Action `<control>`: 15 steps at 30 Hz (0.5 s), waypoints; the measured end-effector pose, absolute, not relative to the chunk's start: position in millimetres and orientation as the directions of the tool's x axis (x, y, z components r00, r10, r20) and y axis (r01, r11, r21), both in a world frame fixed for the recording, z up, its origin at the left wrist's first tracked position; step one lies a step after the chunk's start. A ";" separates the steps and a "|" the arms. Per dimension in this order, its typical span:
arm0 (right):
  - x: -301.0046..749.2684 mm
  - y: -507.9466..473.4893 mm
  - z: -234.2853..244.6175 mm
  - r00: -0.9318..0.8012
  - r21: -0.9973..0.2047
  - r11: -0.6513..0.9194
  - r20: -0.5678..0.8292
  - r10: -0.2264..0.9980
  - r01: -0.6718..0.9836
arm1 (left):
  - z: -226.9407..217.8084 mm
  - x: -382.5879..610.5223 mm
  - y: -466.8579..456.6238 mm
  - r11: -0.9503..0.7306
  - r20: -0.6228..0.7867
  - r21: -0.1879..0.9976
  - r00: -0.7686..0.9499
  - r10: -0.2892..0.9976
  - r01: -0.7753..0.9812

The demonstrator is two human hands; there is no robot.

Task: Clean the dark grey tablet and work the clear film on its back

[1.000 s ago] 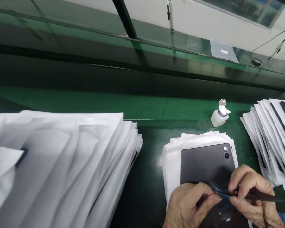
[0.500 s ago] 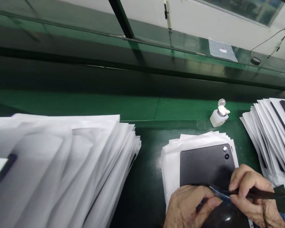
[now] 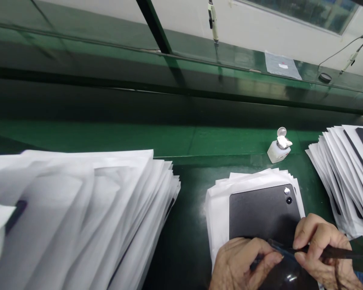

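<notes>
Both hands are low on the dark tablet back, which lies on a small pile of white sleeves on the worktop. The right hand pinches dark tweezers, their tip at a bluish film strip that the left hand grips. The strip looks only partly dealt with. Sleeved stacks stand left and right, so plenty seems left.

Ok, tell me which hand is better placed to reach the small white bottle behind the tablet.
Probably the left. The right hand grips a thin dark tool, while the left hand only rests on the tablet pinching a film. The bottle stands apart.
</notes>
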State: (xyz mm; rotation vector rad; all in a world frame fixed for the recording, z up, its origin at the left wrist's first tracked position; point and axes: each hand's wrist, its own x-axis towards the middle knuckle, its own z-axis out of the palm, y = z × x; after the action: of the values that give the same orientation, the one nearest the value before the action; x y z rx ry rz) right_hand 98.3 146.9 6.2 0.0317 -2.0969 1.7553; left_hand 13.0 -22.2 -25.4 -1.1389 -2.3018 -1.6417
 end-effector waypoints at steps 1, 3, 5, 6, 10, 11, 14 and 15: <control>98.0 144.5 5.5 -0.911 -0.937 0.201 0.332 0.244 -0.287 | -24.2 13.4 -22.9 0.159 0.459 0.776 -0.720 0.520 0.610; 97.8 137.8 4.5 -0.890 -0.938 0.177 0.340 0.304 -0.298 | -22.6 14.6 -23.8 0.185 0.444 0.773 -0.726 0.525 0.607; 98.0 131.4 4.0 -0.862 -0.944 0.145 0.329 0.385 -0.295 | -21.9 15.9 -24.2 0.201 0.441 0.769 -0.730 0.522 0.607; 98.1 129.6 4.0 -0.850 -0.946 0.133 0.323 0.415 -0.294 | -21.8 16.4 -24.2 0.206 0.440 0.767 -0.731 0.521 0.608; 97.6 134.6 5.4 -0.866 -0.941 0.183 0.335 0.373 -0.285 | -21.8 16.6 -24.3 0.204 0.436 0.768 -0.729 0.527 0.607; 97.1 137.4 6.1 -0.878 -0.937 0.209 0.337 0.339 -0.279 | -22.0 16.4 -24.3 0.201 0.436 0.768 -0.727 0.530 0.608; 95.7 142.4 8.0 -0.897 -0.926 0.265 0.342 0.281 -0.270 | -22.7 16.1 -24.4 0.199 0.443 0.760 -0.717 0.538 0.618; 95.4 142.3 8.4 -0.894 -0.926 0.268 0.341 0.292 -0.265 | -23.0 16.2 -24.5 0.201 0.444 0.758 -0.716 0.539 0.621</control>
State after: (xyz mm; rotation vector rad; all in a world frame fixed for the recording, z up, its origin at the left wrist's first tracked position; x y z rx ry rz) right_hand 95.4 142.3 8.4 -0.0238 -2.0972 1.6635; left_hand 16.2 -24.5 -23.0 -1.1477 -2.3709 -1.5591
